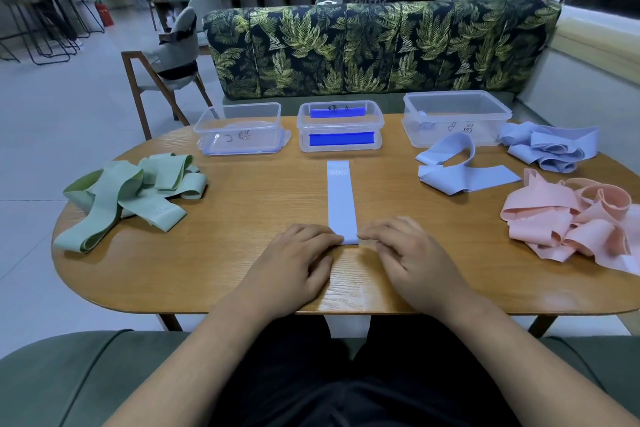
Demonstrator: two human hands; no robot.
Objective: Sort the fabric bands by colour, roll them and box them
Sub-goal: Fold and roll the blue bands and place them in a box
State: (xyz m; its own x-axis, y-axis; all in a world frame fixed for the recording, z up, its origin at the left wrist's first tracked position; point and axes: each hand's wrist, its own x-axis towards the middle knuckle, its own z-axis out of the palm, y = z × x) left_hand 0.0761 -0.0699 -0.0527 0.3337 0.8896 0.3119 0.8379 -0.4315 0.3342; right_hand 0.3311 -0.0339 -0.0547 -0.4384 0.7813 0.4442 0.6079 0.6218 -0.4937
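Head view: a pale blue band (341, 199) lies flat and straight at the middle of the wooden bench (221, 274), running away from the person. Its near end is turned over into a small fold. The left hand (294, 262) and right hand (417, 263) rest palm down on either side, fingers bent, their fingertips pinching that folded end at its two corners.

A green pile (131, 191) lies at the left. A pink pile (571, 222) lies at the right, with a blue pile (550, 146) behind it and one looped band (457, 172) beside that. Three clear boxes stand along the far edge: the left box (239, 128), the middle box (341, 126) with bright blue strips, and the right box (457, 118).
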